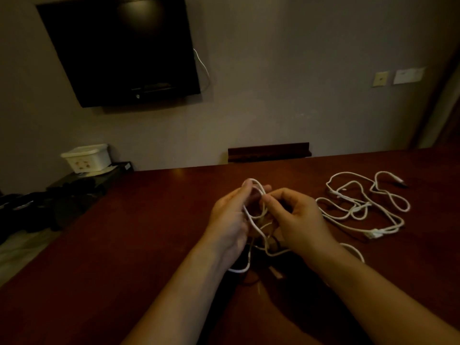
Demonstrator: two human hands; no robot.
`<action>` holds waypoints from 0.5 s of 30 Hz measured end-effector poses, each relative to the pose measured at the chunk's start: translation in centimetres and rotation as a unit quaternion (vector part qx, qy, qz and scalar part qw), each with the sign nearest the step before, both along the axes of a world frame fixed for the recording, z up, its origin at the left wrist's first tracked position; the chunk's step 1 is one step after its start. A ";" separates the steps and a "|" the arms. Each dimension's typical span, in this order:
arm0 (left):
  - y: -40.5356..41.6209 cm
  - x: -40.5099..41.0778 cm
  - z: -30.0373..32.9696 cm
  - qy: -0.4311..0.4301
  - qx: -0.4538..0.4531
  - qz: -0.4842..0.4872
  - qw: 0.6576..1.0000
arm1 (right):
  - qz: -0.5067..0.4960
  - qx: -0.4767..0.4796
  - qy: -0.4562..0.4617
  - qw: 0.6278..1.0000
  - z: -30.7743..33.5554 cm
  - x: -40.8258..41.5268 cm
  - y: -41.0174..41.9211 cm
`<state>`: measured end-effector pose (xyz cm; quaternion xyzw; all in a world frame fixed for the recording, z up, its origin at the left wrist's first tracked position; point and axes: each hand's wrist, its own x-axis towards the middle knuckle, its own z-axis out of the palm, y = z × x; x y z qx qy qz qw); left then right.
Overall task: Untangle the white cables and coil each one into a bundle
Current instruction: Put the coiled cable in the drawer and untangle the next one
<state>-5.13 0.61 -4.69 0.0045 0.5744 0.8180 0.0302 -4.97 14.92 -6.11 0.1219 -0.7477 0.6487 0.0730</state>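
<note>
A white cable [252, 221] is looped between both hands above the dark red table [139, 220]. My left hand [230, 215] holds the loops from the left, with the top of a loop over its fingertips. My right hand [296, 217] pinches a strand of the same cable between thumb and forefinger. Loose ends of this cable hang down to the table under my wrists. A second tangle of white cable [362, 204] lies spread on the table to the right, untouched, with a plug end near the front right.
A dark television [119, 48] hangs on the wall at the left. A white box [87, 158] sits on a low black stand with dark items at the far left. A small dark ledge [268, 151] runs along the table's back edge.
</note>
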 end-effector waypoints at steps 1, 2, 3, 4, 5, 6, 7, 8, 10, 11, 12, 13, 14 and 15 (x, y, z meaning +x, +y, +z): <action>-0.1 0.1 0.2 -0.008 0.019 -0.018 1.000 | 0.002 -0.003 0.008 1.000 0.0 -0.1 0.0; -0.2 0.1 0.4 -0.013 0.025 -0.032 0.999 | 0.002 -0.004 0.014 1.000 0.0 -0.1 0.0; -0.3 0.1 0.5 -0.017 0.027 -0.042 0.999 | 0.003 -0.005 0.020 1.000 0.0 -0.1 -0.1; -0.2 0.1 0.5 -0.016 0.027 -0.045 0.998 | 0.002 -0.006 0.024 1.000 0.0 -0.2 -0.1; -0.2 0.2 0.5 -0.012 0.028 -0.045 0.999 | -0.001 -0.007 0.027 1.000 0.0 -0.2 -0.2; -0.2 0.2 0.5 -0.005 0.025 -0.042 0.999 | -0.007 -0.008 0.028 1.000 0.0 -0.2 -0.3; -0.2 0.2 0.5 0.001 0.019 -0.045 0.999 | -0.017 -0.008 0.031 0.999 -0.1 -0.3 -0.4; -0.2 0.1 0.5 0.010 0.009 -0.053 0.999 | -0.027 -0.005 0.032 0.999 -0.1 -0.3 -0.3; 0.0 0.4 0.7 0.031 -0.014 -0.058 0.998 | -0.039 0.001 0.031 0.999 -0.2 -0.4 -0.2; 0.1 0.5 0.7 0.043 -0.029 -0.051 0.997 | -0.039 0.004 0.029 0.999 -0.2 -0.4 -0.2; 0.2 0.6 0.6 0.055 -0.048 -0.038 0.997 | -0.036 0.007 0.027 0.999 -0.3 -0.3 -0.2; 0.4 0.7 0.6 0.063 -0.059 -0.023 0.996 | -0.030 0.007 0.025 0.999 -0.3 -0.2 -0.4; 0.5 0.7 0.6 0.063 -0.065 -0.007 0.996 | -0.023 0.005 0.027 0.999 -0.2 -0.1 -0.5; 0.4 0.6 0.6 0.058 -0.065 0.012 0.996 | -0.013 0.005 0.031 0.999 -0.2 0.0 -0.6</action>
